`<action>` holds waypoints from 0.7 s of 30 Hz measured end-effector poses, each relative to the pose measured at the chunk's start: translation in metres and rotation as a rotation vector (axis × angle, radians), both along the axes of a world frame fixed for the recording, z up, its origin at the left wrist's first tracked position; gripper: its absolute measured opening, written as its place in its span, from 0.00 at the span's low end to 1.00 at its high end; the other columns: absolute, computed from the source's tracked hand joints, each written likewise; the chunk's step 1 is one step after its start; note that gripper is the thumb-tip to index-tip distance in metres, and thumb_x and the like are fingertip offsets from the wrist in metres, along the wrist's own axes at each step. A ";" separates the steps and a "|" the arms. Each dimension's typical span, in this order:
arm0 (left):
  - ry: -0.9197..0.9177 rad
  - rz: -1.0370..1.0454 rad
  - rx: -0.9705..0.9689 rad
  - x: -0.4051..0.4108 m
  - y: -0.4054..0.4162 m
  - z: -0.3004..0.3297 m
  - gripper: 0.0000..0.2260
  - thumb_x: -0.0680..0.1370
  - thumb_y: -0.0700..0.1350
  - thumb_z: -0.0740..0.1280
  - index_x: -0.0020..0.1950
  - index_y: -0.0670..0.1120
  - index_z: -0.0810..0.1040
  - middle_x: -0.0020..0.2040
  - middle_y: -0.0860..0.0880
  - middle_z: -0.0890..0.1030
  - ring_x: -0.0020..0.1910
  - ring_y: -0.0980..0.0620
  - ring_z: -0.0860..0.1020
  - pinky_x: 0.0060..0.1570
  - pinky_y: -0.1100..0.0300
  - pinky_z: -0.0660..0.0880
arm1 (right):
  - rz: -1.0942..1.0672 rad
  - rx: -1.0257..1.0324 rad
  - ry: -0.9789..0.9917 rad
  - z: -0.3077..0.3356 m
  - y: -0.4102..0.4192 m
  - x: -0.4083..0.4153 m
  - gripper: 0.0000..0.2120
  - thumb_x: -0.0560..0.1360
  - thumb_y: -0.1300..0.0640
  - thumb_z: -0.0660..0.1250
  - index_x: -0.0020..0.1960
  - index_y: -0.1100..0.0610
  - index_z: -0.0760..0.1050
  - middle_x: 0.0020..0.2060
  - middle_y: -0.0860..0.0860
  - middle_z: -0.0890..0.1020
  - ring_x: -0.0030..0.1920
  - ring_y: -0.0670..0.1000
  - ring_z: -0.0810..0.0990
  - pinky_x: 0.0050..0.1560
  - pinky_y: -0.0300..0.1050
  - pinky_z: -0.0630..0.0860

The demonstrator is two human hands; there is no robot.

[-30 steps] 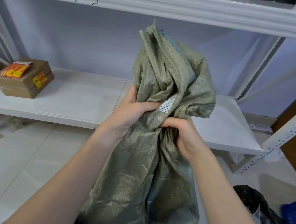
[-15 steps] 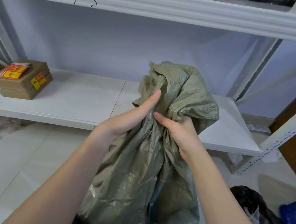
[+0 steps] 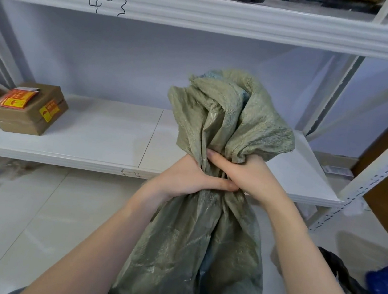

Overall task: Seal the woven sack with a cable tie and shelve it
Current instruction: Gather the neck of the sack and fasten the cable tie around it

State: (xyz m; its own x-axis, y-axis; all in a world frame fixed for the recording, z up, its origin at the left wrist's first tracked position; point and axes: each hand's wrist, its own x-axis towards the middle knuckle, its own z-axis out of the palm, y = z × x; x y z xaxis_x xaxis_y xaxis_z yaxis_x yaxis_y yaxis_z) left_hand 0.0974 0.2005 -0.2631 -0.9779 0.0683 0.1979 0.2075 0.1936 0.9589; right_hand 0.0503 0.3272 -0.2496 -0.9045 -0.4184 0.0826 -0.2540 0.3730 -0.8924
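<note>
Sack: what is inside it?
Not visible. Both hands, left and right, squeeze the sack's neck shut; only a bluish lining shows at the bunched mouth. The weave hides the contents.

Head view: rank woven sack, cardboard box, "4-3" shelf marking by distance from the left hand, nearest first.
1. Woven sack: gripped at its gathered neck by the left hand.
2. Cardboard box: far left on the lower shelf, behind the hand.
3. "4-3" marking: handwritten on the upper shelf beam, up left.
</note>
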 end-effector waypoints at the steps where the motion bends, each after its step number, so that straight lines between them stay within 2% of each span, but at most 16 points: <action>1: 0.000 0.015 0.044 -0.001 0.002 0.000 0.26 0.68 0.32 0.74 0.61 0.52 0.74 0.57 0.60 0.78 0.55 0.68 0.76 0.53 0.75 0.70 | 0.012 -0.004 0.000 0.001 0.002 0.000 0.22 0.69 0.45 0.70 0.62 0.48 0.75 0.58 0.42 0.78 0.61 0.44 0.75 0.63 0.41 0.69; 5: -0.070 0.143 0.186 -0.003 0.004 -0.004 0.22 0.71 0.28 0.67 0.62 0.46 0.76 0.55 0.53 0.82 0.53 0.59 0.81 0.46 0.69 0.76 | 0.052 -0.005 -0.038 0.003 0.005 -0.003 0.27 0.65 0.41 0.72 0.61 0.46 0.75 0.59 0.39 0.78 0.60 0.41 0.75 0.65 0.42 0.69; 8: -0.186 0.175 0.292 -0.004 0.003 -0.005 0.19 0.70 0.26 0.64 0.54 0.45 0.79 0.47 0.48 0.84 0.47 0.52 0.83 0.41 0.63 0.79 | 0.091 -0.017 -0.097 0.004 0.010 -0.005 0.29 0.63 0.40 0.73 0.62 0.48 0.76 0.59 0.40 0.79 0.60 0.40 0.75 0.66 0.43 0.70; 11: -0.163 0.217 0.285 -0.005 0.004 -0.005 0.17 0.71 0.30 0.69 0.56 0.46 0.79 0.49 0.53 0.83 0.45 0.60 0.82 0.41 0.69 0.77 | 0.149 -0.015 -0.150 0.005 0.015 -0.005 0.27 0.65 0.43 0.73 0.62 0.47 0.74 0.59 0.41 0.78 0.60 0.41 0.75 0.64 0.42 0.70; 13: -0.101 0.331 0.245 -0.007 0.007 -0.004 0.18 0.72 0.33 0.70 0.58 0.48 0.77 0.51 0.54 0.81 0.46 0.64 0.80 0.43 0.74 0.76 | 0.160 0.010 -0.152 0.003 0.018 -0.007 0.28 0.66 0.44 0.73 0.63 0.47 0.72 0.59 0.41 0.77 0.60 0.42 0.74 0.63 0.41 0.70; 15: -0.058 0.446 0.224 -0.010 0.011 -0.004 0.16 0.72 0.34 0.69 0.55 0.51 0.77 0.52 0.54 0.81 0.49 0.62 0.78 0.49 0.72 0.76 | 0.165 0.007 -0.129 0.001 0.020 -0.009 0.27 0.68 0.47 0.72 0.65 0.50 0.70 0.59 0.42 0.76 0.60 0.41 0.74 0.60 0.38 0.70; 17: -0.066 0.535 0.236 -0.011 0.012 -0.005 0.14 0.73 0.36 0.68 0.54 0.52 0.77 0.52 0.54 0.80 0.52 0.58 0.78 0.54 0.65 0.74 | 0.184 0.001 -0.095 0.000 0.020 -0.010 0.24 0.72 0.51 0.70 0.65 0.51 0.69 0.58 0.42 0.76 0.59 0.41 0.75 0.58 0.34 0.71; 19: -0.122 0.567 0.260 -0.014 0.008 -0.006 0.13 0.74 0.38 0.66 0.55 0.51 0.77 0.53 0.53 0.80 0.54 0.55 0.78 0.57 0.60 0.73 | 0.192 0.022 -0.059 -0.003 0.021 -0.013 0.14 0.76 0.54 0.65 0.61 0.50 0.70 0.54 0.42 0.77 0.55 0.39 0.75 0.58 0.35 0.71; 21: -0.186 0.568 0.287 -0.016 0.002 -0.006 0.13 0.74 0.37 0.65 0.57 0.47 0.77 0.51 0.51 0.81 0.52 0.53 0.79 0.52 0.59 0.76 | 0.132 0.080 -0.034 -0.006 0.022 -0.018 0.06 0.79 0.55 0.59 0.54 0.50 0.73 0.47 0.40 0.78 0.50 0.40 0.75 0.56 0.39 0.69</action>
